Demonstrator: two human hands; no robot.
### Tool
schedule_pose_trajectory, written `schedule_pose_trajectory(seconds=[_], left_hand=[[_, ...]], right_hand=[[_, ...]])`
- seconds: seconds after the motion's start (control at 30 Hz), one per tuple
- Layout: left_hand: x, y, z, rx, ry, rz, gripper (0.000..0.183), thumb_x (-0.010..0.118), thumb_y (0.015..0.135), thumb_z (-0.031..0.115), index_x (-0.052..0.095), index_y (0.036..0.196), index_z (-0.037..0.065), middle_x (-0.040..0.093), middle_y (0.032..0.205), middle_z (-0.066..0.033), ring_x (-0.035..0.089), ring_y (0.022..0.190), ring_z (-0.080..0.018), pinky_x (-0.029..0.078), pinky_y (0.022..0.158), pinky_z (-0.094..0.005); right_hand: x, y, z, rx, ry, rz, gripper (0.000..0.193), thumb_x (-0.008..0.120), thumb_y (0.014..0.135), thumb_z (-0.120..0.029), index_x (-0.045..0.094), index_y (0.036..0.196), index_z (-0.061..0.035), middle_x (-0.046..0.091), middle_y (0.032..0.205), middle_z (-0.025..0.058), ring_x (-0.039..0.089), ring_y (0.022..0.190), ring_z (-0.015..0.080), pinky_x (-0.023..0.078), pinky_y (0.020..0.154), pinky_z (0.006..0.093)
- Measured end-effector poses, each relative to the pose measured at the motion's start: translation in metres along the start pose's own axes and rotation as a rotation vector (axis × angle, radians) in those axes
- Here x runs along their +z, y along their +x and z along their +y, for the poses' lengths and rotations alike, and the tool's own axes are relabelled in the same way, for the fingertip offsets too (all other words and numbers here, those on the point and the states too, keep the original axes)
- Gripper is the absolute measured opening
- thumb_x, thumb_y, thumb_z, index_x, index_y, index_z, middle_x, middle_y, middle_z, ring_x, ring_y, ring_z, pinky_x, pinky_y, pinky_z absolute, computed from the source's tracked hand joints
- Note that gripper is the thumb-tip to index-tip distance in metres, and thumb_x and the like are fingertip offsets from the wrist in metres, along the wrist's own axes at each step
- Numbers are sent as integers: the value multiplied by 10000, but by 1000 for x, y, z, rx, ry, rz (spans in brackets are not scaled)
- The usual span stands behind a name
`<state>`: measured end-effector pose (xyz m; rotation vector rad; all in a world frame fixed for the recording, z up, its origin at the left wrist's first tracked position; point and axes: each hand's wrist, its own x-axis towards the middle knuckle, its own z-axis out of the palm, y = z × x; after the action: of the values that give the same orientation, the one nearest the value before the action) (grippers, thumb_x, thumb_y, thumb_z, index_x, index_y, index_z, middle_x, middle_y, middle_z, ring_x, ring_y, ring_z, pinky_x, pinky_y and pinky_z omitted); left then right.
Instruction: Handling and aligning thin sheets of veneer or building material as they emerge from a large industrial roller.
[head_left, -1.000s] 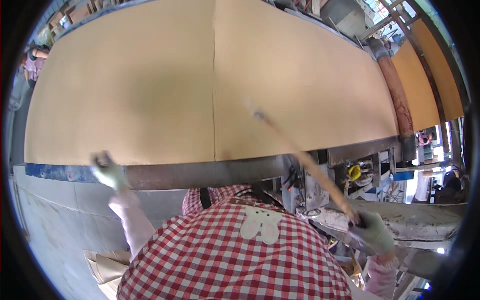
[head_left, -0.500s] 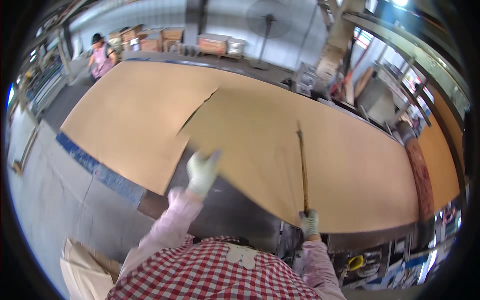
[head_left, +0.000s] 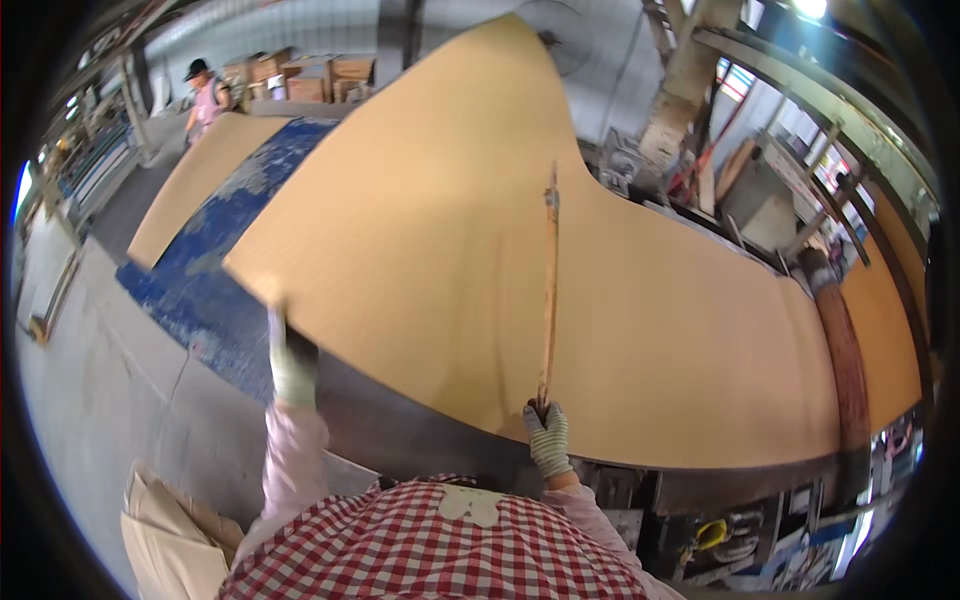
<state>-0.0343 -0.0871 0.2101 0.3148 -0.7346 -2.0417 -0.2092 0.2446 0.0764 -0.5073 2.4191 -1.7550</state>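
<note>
A large tan sheet (head_left: 420, 240), its material unclear, spreads over the table, its far part raised in a tall peak. My left hand (head_left: 293, 362), in a pale glove with a dark palm, is at the sheet's near left edge. Motion blurs its fingers, but they look closed on that edge. My right hand (head_left: 548, 440), in a striped glove, is wrapped round the lower end of a long thin wooden stick (head_left: 551, 280). The stick points away from me across the sheet. A separate tan piece (head_left: 190, 185) lies farther left, across a strip of worn blue tabletop (head_left: 215, 300).
A co-worker (head_left: 207, 98) in a dark hat stands at the far left. On the right a reddish-brown roller (head_left: 842, 350) crosses the sheet. Folded tan material (head_left: 170, 540) is at lower left. Stacked boxes (head_left: 310, 78) stand behind, and a post (head_left: 670, 95) rises beyond the table.
The tan sheet's left end has moved left with my left hand, and its far part has risen. The separate piece is farther left, baring blue tabletop. My right hand and the stick have shifted left.
</note>
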Motion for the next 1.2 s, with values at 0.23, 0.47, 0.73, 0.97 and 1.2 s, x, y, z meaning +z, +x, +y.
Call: schedule_pose_trajectory(seconds=[0.23, 0.47, 0.73, 0.97, 1.2], left_hand=[[-140, -118, -183, -708, 183, 39, 490, 562, 827, 436, 480, 1153, 80, 547, 1039, -25, 503, 864, -133, 434, 833, -328], [-138, -15, -118, -408, 304, 192, 489, 571, 825, 361, 528, 1108, -36, 565, 1107, -130, 549, 979, -246, 441, 869, -368], [-93, -89, -118, -605, 10, 110, 626, 553, 777, 534, 491, 1180, 59, 542, 1134, -102, 487, 1051, -256, 380, 909, -406], [-106, -79, -171, -767, 184, 188, 398, 658, 759, 382, 577, 1020, 94, 611, 969, -42, 571, 841, -186, 454, 730, -295], [-104, -78, -133, -581, -97, 263, 521, 612, 774, 450, 544, 1107, 55, 597, 1056, -67, 567, 935, -209, 456, 802, -330]], right_hand=[[8, -38, -62, 404, 282, -210, 115, 597, 814, -110, 499, 835, -55, 502, 598, 2, 467, 464, 75, 365, 407, 234], [-2, -61, -54, 360, 135, -141, 149, 584, 838, -166, 509, 884, -46, 515, 625, -10, 449, 475, 53, 356, 407, 213], [-18, -87, -49, 313, 97, -37, 172, 590, 838, -172, 543, 943, -44, 533, 657, -18, 479, 540, 50, 388, 467, 203], [-20, -76, -52, 376, 31, -140, 174, 575, 849, -188, 541, 938, -43, 530, 645, -4, 476, 520, 52, 389, 462, 198], [-38, -90, -29, 178, -142, -35, 203, 562, 865, -212, 530, 948, -29, 556, 702, 11, 512, 592, 63, 409, 509, 211]])
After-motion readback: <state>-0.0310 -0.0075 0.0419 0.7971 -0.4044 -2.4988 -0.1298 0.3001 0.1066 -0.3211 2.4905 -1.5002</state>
